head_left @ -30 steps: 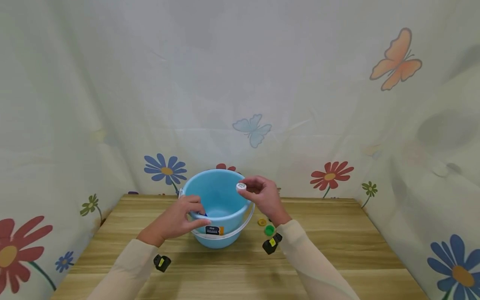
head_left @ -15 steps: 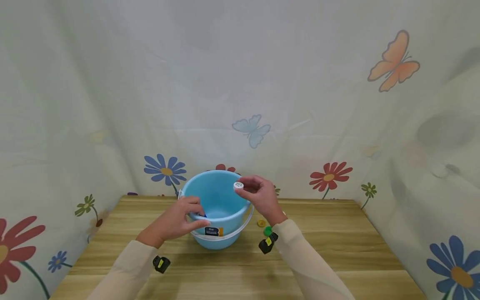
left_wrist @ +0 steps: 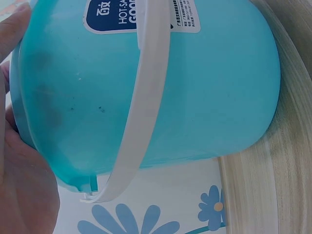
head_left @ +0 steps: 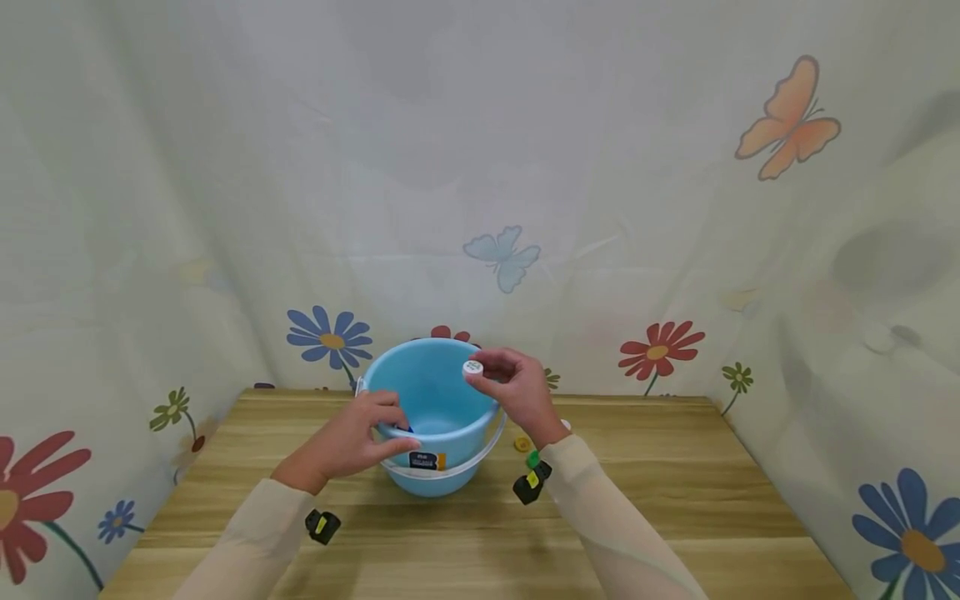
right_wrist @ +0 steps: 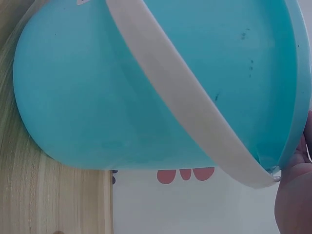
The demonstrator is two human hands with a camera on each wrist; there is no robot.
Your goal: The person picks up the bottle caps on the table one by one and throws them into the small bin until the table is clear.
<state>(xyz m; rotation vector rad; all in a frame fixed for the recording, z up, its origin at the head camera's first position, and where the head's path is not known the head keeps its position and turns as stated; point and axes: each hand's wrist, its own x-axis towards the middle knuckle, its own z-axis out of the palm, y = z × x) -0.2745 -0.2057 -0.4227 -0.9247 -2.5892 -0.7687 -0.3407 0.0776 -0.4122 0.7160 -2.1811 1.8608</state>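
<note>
A light blue bucket [head_left: 459, 442] stands upright on the wooden table, its white handle [left_wrist: 151, 92] hanging down the front. My left hand [head_left: 356, 435] grips the near left rim, fingers over the inside and thumb outside. By those fingertips a bit of something dark blue [head_left: 409, 430] shows; the rest of it is hidden. Between thumb and fingers, my right hand [head_left: 523, 393] pinches a small white bottle cap [head_left: 472, 368] with print on its top. That cap is above the bucket's opening, near the right rim. The right wrist view shows this hand [right_wrist: 295, 195] only partly, beside the rim.
Right of the bucket lie a yellow cap [head_left: 522, 444] and a green cap [head_left: 533, 459], the green one partly covered. A small white thing [head_left: 566, 425] peeks out behind the right wrist. Flower-printed cloth [head_left: 570, 317] hangs behind the table [head_left: 420, 542].
My right hand has shifted slightly left with the white bottle cap, further over the bucket's opening. The left hand has kept its grip on the rim.
</note>
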